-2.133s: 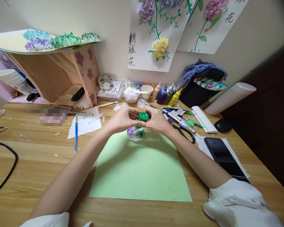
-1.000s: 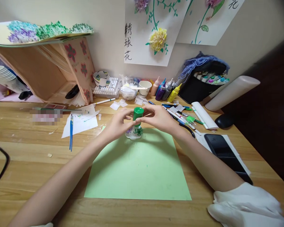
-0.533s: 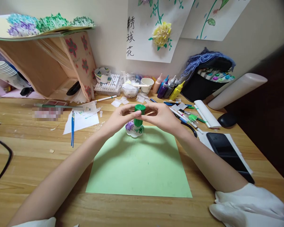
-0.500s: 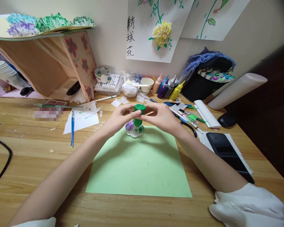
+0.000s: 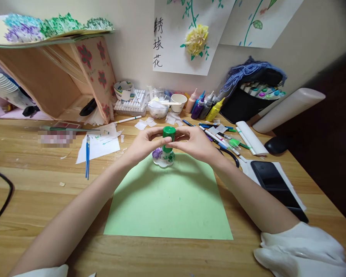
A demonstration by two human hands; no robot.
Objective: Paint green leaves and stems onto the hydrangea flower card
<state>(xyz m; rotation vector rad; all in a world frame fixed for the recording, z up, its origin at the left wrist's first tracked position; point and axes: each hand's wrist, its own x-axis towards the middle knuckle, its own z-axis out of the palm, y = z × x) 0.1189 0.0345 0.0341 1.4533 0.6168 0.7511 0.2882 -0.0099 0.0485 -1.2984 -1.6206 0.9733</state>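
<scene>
The green cylindrical plastic paint bottle (image 5: pixel 169 133) stands upside down, flat base up, between the person's two hands, right over a small white scalloped palette (image 5: pixel 163 164).

From where I stand, the nearest thing is the pale wooden surface (image 5: pixel 173 258), with a bunched white cloth sleeve (image 5: pixel 300 250) at its right. Beyond that lies a flat sheet of light green paper (image 5: pixel 170 207), its middle bare but for a few tiny specks. The palette sits at the paper's far edge, with purple paint on its left side and green on its right.

The left hand (image 5: pixel 144 144) and the right hand (image 5: pixel 192 141) meet around the bottle, thumbs toward me. The grip is narrow on both sides, fingers and thumbs pressed to the green plastic. The bottle's lower end hangs over the green part; whether it touches the palette, I can't tell.

I'd judge the step in hand to be squeezing green paint out. The next move seems to call for gentle, even pressure with the bottle kept upright over its own patch, away from the purple, then a clean lift.

Farther back, two slim blue paintbrushes (image 5: pixel 87 157) lie to the left, and a row of coloured plastic squeeze bottles (image 5: pixel 199 108) stands near the wall.
</scene>
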